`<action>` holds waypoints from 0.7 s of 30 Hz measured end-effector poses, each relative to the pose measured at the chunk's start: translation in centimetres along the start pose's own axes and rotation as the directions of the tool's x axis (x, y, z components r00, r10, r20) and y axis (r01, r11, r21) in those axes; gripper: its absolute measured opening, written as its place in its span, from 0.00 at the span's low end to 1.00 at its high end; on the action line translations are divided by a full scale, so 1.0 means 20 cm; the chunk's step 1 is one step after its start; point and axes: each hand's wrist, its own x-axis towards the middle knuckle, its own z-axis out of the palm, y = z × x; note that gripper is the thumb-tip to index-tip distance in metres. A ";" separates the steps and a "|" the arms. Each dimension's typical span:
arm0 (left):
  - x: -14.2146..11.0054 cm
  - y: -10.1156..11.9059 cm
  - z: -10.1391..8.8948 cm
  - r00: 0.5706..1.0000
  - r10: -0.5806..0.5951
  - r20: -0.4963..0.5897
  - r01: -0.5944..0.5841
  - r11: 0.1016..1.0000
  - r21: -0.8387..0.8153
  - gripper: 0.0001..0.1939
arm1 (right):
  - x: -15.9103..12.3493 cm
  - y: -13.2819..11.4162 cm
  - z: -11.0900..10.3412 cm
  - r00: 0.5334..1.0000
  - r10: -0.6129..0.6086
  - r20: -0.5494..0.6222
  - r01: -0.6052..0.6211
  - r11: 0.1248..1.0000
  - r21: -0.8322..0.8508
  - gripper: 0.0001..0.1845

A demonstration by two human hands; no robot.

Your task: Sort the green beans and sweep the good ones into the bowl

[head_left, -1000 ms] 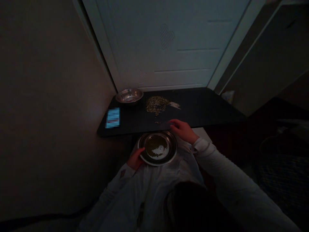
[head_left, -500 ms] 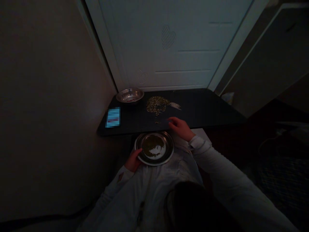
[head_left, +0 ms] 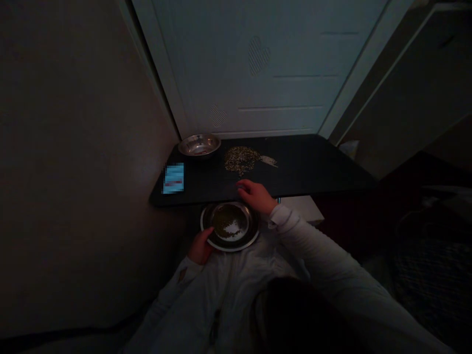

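The scene is very dim. My left hand grips the near-left rim of a steel bowl that holds green beans, kept below the front edge of a black table. My right hand lies palm down on the table's front edge, just above the bowl, with its fingers curled over a few loose beans. Whether it holds any is hidden. A pile of mixed beans lies on the table beyond my right hand.
A second steel bowl stands at the table's back left corner. A lit phone lies at the left edge. A white door rises behind the table, a wall closes the left side.
My right hand has slid left along the table's front edge. The bowl in my left hand has shifted left with it.
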 end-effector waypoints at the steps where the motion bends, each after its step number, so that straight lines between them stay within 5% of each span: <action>1: 0.00 0.00 0.00 1.000 -0.002 -0.001 0.002 1.000 0.004 0.04 | 0.00 -0.01 0.00 1.000 -0.010 0.018 0.010 1.000 0.012 0.15; 5: 0.00 0.00 -0.01 1.000 0.007 -0.017 -0.007 1.000 0.011 0.03 | 0.00 0.00 -0.03 0.998 -0.028 0.048 0.024 0.996 0.085 0.16; 13: 0.00 0.00 0.00 1.000 0.005 -0.012 -0.005 1.000 0.000 0.03 | 0.01 0.17 -0.19 0.983 0.083 -0.162 -0.075 0.996 0.055 0.16; 21: -0.05 0.03 0.05 1.000 -0.010 -0.023 0.009 1.000 -0.002 0.06 | 0.02 0.16 -0.18 0.995 0.055 -0.084 -0.058 0.998 -0.032 0.17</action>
